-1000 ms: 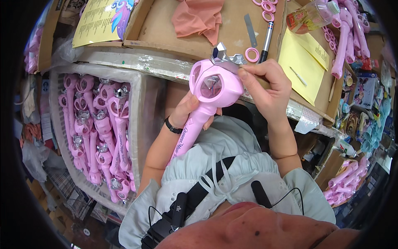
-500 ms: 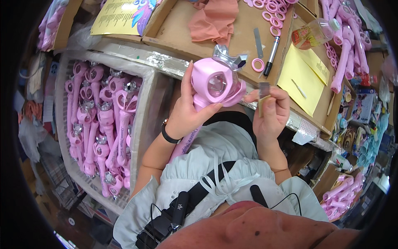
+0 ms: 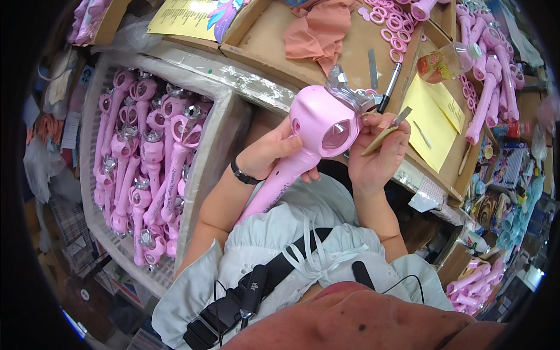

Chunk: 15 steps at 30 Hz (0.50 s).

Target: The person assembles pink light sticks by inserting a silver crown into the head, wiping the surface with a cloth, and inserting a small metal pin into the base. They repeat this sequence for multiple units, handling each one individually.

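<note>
Count: left hand (image 3: 271,153), one; right hand (image 3: 378,160), one; held pink wand (image 3: 315,114), one; held blade (image 3: 402,115), one.
Crown (image 3: 345,95) on held wand, one; crate (image 3: 214,137), one, its wands (image 3: 153,154) over ten, overlapping, exact number unreadable. Cloth (image 3: 321,32), one; marker (image 3: 389,87), one; loose metal strip (image 3: 373,69), one; bottle (image 3: 446,62), one; pink rings (image 3: 398,39), at least eight; wristband (image 3: 240,174), one.

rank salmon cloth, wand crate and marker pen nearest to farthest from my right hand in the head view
1. Marker pen, just beyond the right hand
2. Salmon cloth, farther up and left
3. Wand crate, far left
</note>
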### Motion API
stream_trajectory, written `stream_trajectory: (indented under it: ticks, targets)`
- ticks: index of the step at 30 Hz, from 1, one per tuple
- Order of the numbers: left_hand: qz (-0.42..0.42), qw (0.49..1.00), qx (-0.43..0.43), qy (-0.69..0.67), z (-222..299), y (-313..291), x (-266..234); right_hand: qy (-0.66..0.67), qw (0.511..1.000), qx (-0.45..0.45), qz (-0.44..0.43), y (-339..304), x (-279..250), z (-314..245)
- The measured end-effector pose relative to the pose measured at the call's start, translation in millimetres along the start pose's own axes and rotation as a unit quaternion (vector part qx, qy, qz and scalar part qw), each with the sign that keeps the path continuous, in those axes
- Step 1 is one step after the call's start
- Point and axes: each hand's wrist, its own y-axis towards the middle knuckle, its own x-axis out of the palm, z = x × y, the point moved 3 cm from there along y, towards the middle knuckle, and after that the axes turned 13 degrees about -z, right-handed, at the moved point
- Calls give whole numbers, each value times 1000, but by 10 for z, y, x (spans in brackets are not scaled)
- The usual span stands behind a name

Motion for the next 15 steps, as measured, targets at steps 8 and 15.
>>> stream_trajectory:
  ticks: [8, 15]
  targets:
    - [149, 968, -7, 203, 27, 103, 28, -60, 996, 49, 42, 65, -119, -10]
    - [172, 945, 16, 277, 39, 128, 81, -571, 819, -34, -52, 4, 11, -370]
